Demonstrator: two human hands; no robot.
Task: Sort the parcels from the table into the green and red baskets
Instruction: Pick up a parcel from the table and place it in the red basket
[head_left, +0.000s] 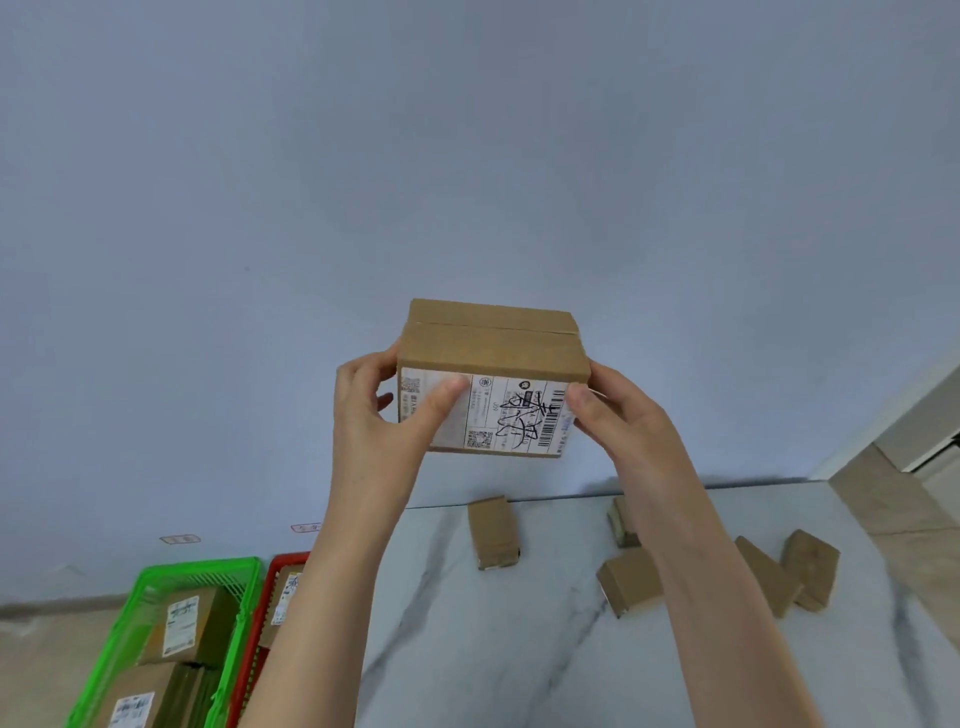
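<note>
A cardboard parcel (493, 348) is being held up in the air, above the table (519, 649), with its white shipping label (498, 415) facing the camera. The left hand (374, 415) is gripping its left end, thumb pressing on the label and fingers curling behind. The right hand (618, 415) is gripping the right end, thumb lying by the barcode (551, 418). Both forearms are reaching up and forward. Small parcels (492, 532) are lying scattered on the table. The green basket (244, 613) and red basket (280, 564) are standing side by side at lower left, both holding parcels.
</note>
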